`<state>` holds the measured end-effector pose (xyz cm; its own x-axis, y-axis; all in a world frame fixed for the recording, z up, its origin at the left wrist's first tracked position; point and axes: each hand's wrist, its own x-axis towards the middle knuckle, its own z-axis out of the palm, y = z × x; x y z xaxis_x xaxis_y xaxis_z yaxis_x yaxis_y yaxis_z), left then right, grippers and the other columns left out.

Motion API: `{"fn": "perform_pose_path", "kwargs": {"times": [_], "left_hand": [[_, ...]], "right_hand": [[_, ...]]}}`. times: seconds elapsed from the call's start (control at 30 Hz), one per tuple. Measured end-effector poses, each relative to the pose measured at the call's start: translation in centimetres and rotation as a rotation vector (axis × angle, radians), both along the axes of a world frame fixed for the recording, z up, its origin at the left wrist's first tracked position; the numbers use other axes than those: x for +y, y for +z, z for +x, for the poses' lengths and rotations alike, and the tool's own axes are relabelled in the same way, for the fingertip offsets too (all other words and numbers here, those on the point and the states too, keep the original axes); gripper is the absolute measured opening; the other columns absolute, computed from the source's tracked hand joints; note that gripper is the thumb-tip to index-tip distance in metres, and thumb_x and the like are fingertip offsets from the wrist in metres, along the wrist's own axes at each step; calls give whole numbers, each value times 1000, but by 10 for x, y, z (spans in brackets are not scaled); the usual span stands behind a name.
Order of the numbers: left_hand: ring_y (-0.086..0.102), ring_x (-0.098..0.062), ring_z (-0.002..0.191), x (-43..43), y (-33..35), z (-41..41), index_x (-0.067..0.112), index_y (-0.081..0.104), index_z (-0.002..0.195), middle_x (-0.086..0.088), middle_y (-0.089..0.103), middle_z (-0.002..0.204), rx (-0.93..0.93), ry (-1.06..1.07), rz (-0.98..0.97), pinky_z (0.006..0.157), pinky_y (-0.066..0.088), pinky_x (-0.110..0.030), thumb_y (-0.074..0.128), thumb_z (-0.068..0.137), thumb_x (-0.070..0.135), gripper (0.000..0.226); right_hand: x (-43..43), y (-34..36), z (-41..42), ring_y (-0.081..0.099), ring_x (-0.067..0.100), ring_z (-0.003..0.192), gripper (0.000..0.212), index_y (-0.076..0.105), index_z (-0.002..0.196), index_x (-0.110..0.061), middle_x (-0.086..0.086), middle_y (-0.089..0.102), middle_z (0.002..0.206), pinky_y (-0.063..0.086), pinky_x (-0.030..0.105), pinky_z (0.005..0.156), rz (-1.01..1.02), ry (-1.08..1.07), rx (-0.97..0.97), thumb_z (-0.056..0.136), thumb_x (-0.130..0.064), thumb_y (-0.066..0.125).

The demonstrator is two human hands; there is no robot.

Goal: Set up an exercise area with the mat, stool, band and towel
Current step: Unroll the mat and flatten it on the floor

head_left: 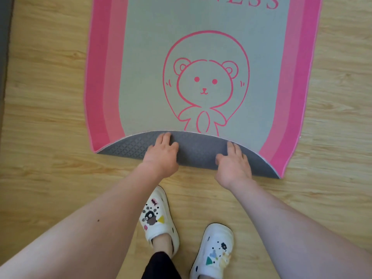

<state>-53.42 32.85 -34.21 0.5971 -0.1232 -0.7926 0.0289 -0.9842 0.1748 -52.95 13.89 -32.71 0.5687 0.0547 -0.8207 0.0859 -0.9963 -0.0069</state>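
1. A light wood-grain floor (50,97) filled the frame, with a dark grey strip (4,37) running down its far left edge.
2. The exercise mat (145,57) lay unrolled on that floor, stretching away from the person, its pale grey-green centre flanked by pink striped borders (104,77) on both long sides.
3. A pink outline drawing of a bear (205,81) inside a rounded ring sat in the mat's near half. Pink lettering (259,2) was cut off at the top of the view.
4. The mat's near end was turned up and over, showing a dark grey textured underside (197,150) in a broad arc. Its two corners touched the floor.
5. Two bare forearms reached down from the bottom corners of the frame toward that upturned end.
6. The left hand (161,156) rested palm-down on the grey underside, fingers fairly straight and close together, their tips at the fold's far edge over the bear's feet.
7. The right hand (233,166) lay flat on the same grey surface to the right, fingers extended and thumb spread to the side. Neither hand pinched the mat.
8. The person stood just short of the mat in white clogs, the left clog (159,218) ahead of the right clog (213,250), both studded with small colourful charms.
9. A black trouser leg (161,266) showed above the left clog.
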Motion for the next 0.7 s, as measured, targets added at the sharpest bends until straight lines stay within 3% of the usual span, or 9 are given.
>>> {"fn": "perform_pose_path", "kwargs": {"times": [0.07, 0.17, 0.27, 0.33, 0.4, 0.5, 0.7], "left_hand": [[22, -30, 136, -3, -1, -15, 10, 44, 123, -13, 25, 146, 0, 29, 11, 99, 40, -43, 51, 86, 20, 39], [42, -31, 119, -6, -2, -33, 12, 31, 137, -12, 45, 128, -23, 124, 4, 89, 44, -41, 52, 86, 18, 56], [52, -32, 110, -5, 5, -53, 22, 12, 150, -11, 51, 120, 57, 191, -27, 78, 43, -39, 51, 87, 18, 75], [52, -31, 109, -8, 9, -75, 21, 27, 145, -11, 49, 119, 117, 164, -21, 78, 45, -39, 48, 86, 15, 63], [48, -29, 112, -9, 11, -94, 18, 42, 134, -11, 48, 119, 187, 124, 11, 86, 46, -40, 43, 84, 12, 50], [44, -29, 118, -12, 10, -107, 16, 41, 136, -12, 46, 125, 272, 63, 58, 94, 43, -38, 42, 85, 12, 51], [44, -28, 114, -18, 1, -107, 13, 57, 119, -11, 48, 119, 216, 73, 79, 90, 42, -37, 38, 91, 13, 34]], "right_hand": [[-2, 0, -13, 15, 31, 145, 39, 53, 124, -18, 16, 16, 157, 21, 40, 117, 5, 9, 22, 86, -9, 49], [-7, -2, -32, 43, 31, 123, 48, 41, 133, -16, 13, 46, 132, 35, 37, 102, 21, 23, -15, 86, -7, 48], [-12, 2, -52, 52, 33, 114, 67, 22, 148, -20, 12, 55, 122, 42, 38, 88, 54, -6, 45, 87, -6, 46], [-17, 6, -68, 55, 33, 113, 68, 25, 147, -23, 11, 58, 122, 43, 35, 81, 64, 13, 133, 85, -5, 45], [-21, 11, -83, 53, 31, 117, 64, 34, 143, -22, 10, 57, 126, 46, 35, 86, 75, 59, 222, 83, -3, 44], [-26, 11, -94, 42, 30, 128, 67, 29, 149, -23, 10, 47, 137, 42, 38, 99, 67, 129, 346, 86, -7, 45], [-28, -2, -83, 36, 29, 132, 61, 46, 142, -28, 10, 42, 138, 39, 39, 106, 61, 258, 384, 86, -3, 42]]}}
